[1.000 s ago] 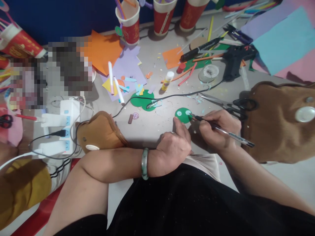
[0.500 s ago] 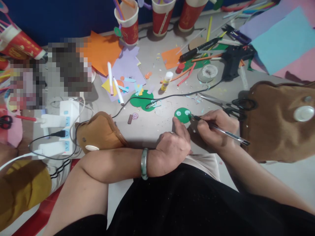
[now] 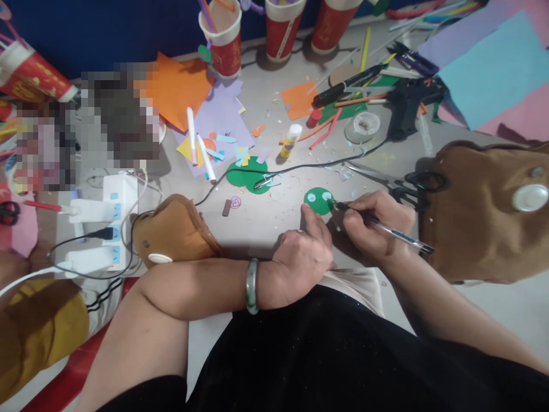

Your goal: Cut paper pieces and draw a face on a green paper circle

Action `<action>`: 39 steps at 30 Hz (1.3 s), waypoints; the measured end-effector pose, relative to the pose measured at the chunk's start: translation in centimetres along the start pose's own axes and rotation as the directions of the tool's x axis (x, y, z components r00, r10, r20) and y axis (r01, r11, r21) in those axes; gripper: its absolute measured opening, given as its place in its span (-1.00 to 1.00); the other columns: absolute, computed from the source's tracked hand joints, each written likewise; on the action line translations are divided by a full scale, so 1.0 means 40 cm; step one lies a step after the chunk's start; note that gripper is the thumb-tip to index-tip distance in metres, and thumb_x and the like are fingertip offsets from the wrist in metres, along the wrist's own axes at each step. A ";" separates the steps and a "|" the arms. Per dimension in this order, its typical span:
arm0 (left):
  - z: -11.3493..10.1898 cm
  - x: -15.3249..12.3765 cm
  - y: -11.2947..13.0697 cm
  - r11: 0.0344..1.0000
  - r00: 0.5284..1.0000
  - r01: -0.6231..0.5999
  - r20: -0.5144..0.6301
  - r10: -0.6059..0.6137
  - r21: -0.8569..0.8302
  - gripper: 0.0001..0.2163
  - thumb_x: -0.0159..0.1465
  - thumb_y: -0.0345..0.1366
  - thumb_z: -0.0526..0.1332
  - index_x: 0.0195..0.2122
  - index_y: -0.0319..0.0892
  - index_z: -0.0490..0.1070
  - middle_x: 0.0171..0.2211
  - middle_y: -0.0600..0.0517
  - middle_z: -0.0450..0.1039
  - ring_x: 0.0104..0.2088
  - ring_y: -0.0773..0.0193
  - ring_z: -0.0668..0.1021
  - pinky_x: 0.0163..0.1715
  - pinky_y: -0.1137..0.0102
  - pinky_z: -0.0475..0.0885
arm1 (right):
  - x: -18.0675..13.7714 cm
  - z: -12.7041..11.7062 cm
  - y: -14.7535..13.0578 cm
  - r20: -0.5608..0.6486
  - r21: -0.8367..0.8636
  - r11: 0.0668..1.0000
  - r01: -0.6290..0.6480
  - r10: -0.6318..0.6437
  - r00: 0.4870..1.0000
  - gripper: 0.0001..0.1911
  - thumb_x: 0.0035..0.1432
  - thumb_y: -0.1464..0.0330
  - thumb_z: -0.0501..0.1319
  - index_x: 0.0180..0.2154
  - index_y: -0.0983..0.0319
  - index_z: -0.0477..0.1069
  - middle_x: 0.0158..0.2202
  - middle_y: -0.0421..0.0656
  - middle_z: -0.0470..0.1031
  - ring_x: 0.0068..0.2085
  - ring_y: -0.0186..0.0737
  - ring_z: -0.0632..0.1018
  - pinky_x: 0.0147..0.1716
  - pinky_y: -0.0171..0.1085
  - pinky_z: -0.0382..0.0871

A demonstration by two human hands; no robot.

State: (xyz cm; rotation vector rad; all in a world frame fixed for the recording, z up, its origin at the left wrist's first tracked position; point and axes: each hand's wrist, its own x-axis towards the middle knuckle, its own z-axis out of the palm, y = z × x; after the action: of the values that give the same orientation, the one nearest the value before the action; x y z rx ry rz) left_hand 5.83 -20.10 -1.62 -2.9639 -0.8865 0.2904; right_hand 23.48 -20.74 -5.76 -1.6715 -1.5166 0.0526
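Observation:
My right hand (image 3: 377, 220) is closed around a clear-barrelled pen (image 3: 401, 234). The pen's tip meets the right one of two white eye-like dots on a small green paper circle (image 3: 317, 205). At the circle's lower left edge, fingertips of my left hand (image 3: 302, 254) press it down against the table; its other fingers are curled in. Further left lies a larger green lobed paper shape (image 3: 246, 174), with a small metallic clip-like piece (image 3: 261, 183) on it and a black cord crossing it. Black-handled scissors (image 3: 412, 189) lie just beyond my right hand.
A glue stick (image 3: 290, 142), tape roll (image 3: 363, 127) and glue gun (image 3: 405, 106) lie beyond my hands among paper scraps. Red paper cups (image 3: 225, 48) stand at the back. Brown bags flank me, the right one (image 3: 484, 223) larger. A power strip (image 3: 122, 229) is at left.
The pen and both hands hold nearly the same position, with the pen tip still at the right dot. Only a very slight shift of the view shows.

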 end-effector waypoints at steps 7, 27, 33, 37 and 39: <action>-0.001 -0.002 0.000 1.000 1.000 -0.005 0.001 0.005 0.007 -0.21 0.51 0.12 0.21 0.41 -0.61 0.36 0.33 -0.78 0.34 -0.30 0.06 0.73 -0.48 0.35 0.51 | 0.012 0.002 -0.012 -0.008 0.011 0.996 -0.088 0.088 0.996 -0.88 -0.03 0.26 0.20 -0.56 0.11 0.36 -0.65 -0.25 0.52 -0.67 -0.29 0.47 -0.62 -0.33 0.38; 0.003 -0.001 -0.001 1.000 1.000 -0.010 -0.008 0.011 0.003 -0.21 0.51 0.12 0.21 0.40 -0.63 0.36 0.32 -0.79 0.35 -0.30 0.04 0.73 -0.52 0.36 0.47 | 0.003 0.004 0.003 -0.023 -0.004 1.000 0.003 -0.003 1.000 -0.91 0.02 0.32 0.22 -0.51 0.13 0.37 -0.63 -0.25 0.51 -0.65 -0.32 0.47 -0.60 -0.36 0.37; 0.004 -0.001 -0.001 1.000 1.000 -0.007 -0.003 0.007 -0.011 -0.21 0.50 0.12 0.22 0.41 -0.61 0.36 0.33 -0.77 0.35 -0.30 0.04 0.73 -0.50 0.35 0.49 | 0.001 0.001 0.003 0.009 -0.008 0.999 -0.046 0.046 0.999 -0.92 0.00 0.31 0.23 -0.50 0.12 0.37 -0.62 -0.24 0.53 -0.63 -0.29 0.49 -0.59 -0.34 0.41; 0.003 0.002 0.000 1.000 1.000 -0.003 0.015 0.003 -0.015 -0.23 0.52 0.10 0.21 0.42 -0.60 0.35 0.34 -0.77 0.35 -0.34 0.08 0.72 -0.51 0.35 0.48 | 0.002 0.005 0.003 -0.005 0.008 0.999 -0.037 0.037 0.999 -0.92 -0.01 0.32 0.23 -0.51 0.13 0.37 -0.63 -0.24 0.51 -0.64 -0.31 0.47 -0.61 -0.35 0.39; 0.002 0.002 -0.001 1.000 1.000 -0.004 0.016 0.004 -0.017 -0.24 0.53 0.08 0.20 0.42 -0.61 0.34 0.34 -0.78 0.33 -0.33 0.08 0.72 -0.51 0.35 0.48 | 0.002 0.006 0.004 -0.010 -0.003 1.000 -0.023 0.023 1.000 -0.92 -0.01 0.33 0.23 -0.51 0.12 0.37 -0.63 -0.24 0.52 -0.64 -0.31 0.48 -0.61 -0.35 0.39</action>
State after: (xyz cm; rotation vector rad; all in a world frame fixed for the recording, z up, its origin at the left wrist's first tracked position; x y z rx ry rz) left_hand 5.88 -20.03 -1.70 -2.9832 -0.8897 0.3088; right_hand 23.51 -20.50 -5.97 -1.6900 -1.4903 0.0537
